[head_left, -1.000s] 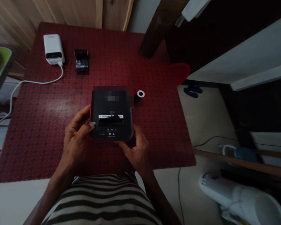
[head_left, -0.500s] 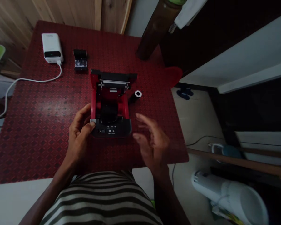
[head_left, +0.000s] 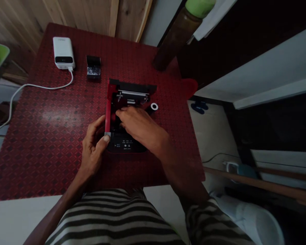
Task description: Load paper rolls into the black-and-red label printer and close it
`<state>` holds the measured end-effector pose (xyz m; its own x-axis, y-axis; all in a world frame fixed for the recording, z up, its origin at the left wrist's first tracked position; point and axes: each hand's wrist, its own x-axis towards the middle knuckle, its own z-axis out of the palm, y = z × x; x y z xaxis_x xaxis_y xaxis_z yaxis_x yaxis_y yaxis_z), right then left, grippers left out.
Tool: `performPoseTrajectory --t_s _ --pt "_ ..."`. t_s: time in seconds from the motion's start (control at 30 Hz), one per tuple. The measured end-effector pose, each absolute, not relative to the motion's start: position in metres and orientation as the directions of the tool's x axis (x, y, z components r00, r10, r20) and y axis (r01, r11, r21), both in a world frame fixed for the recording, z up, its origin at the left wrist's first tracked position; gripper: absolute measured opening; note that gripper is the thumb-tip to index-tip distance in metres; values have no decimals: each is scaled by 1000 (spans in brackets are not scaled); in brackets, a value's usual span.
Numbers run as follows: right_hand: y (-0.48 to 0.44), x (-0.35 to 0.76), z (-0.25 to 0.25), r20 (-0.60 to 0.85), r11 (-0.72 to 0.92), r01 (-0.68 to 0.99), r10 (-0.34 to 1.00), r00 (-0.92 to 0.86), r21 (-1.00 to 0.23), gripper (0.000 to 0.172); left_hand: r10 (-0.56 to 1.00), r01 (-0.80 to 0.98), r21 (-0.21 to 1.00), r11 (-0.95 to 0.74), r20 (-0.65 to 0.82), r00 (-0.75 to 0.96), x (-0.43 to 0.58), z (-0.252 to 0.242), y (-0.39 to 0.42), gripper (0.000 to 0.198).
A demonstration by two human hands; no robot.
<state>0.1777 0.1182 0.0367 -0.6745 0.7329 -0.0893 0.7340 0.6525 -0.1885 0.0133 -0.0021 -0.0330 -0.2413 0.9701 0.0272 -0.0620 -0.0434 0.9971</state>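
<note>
A red and black printer [head_left: 108, 115] stands on the table with its lid [head_left: 136, 87] raised. My left hand [head_left: 94, 146] grips its left front corner, thumb on top of the grey corner piece and fingers along the side. My right hand [head_left: 139, 126] reaches into the open bay, fingers bent down over the black roll seen there earlier. The hand covers that roll, and its fingertips are partly hidden. Small buttons show on the black front panel [head_left: 129, 144]. Just right of the printer lies another black roll with a white core [head_left: 154, 107].
A white power bank [head_left: 63, 51] with a white cable [head_left: 40, 87] lies at the back left. Near it is a small black roll with a silvery patch [head_left: 93, 67]. A tall brown bottle with a green lid [head_left: 177, 34] stands at the back right of the red patterned table [head_left: 53, 146].
My right hand has moved from beside the printer, leftward and up, into its open bay. My left hand stays on the corner. The whole view has shifted slightly.
</note>
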Motion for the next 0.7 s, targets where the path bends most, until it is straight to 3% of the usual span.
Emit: performPoseTrajectory --t_s 0.13,0.27,0.33,0.43,0.6,0.7 --pt "115 181 44 -55 657 723 730 -681 -214 33 972 -82 996 -26 6 -237 13 -34 -3 56" --pt "96 192 62 129 671 712 740 -660 -205 23 967 -71 997 -25 6 -256 14 -33 -3 58" --pt "84 207 72 263 665 691 747 -611 -283 21 967 -77 997 -13 -6 -255 14 -32 -2 59" --pt "68 242 78 395 603 612 798 -456 -512 27 969 -89 996 18 -40 -243 14 -30 -3 59" --pt "43 299 37 289 310 513 949 -122 -801 33 968 -85 996 13 -34 -247 12 -32 -3 60" --pt "27 310 -2 165 183 454 983 -78 -872 35 964 -58 998 -4 -12 -267 11 -37 -2 60"
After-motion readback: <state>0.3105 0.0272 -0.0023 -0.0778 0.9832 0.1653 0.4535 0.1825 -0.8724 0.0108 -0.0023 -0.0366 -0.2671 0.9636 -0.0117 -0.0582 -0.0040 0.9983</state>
